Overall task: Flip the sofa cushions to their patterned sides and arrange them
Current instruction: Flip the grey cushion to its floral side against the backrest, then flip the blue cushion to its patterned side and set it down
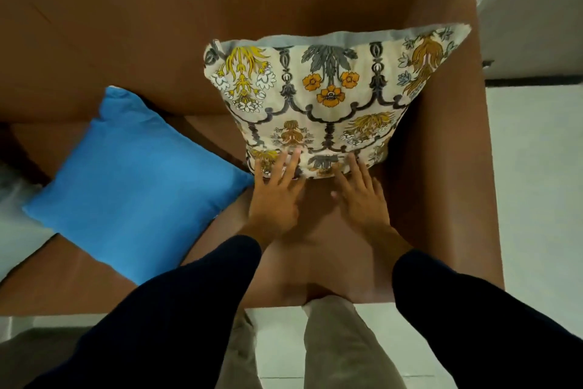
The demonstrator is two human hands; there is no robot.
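A cushion with a cream floral pattern in yellow, orange and grey (331, 98) stands upright against the sofa's backrest, patterned side facing me, close to the right armrest. My left hand (277, 190) and my right hand (359, 196) lie flat with fingers spread, fingertips touching the cushion's bottom edge, and neither hand grips it. A second cushion (135, 180) lies flat on the seat to the left, showing only a plain blue side. Its right corner comes close to my left hand.
The brown sofa (126, 25) fills the view, its right armrest (448, 167) beside the patterned cushion. White tiled floor (536, 199) lies to the right and in front. My legs stand at the seat's front edge. Something pale sits at the far left edge.
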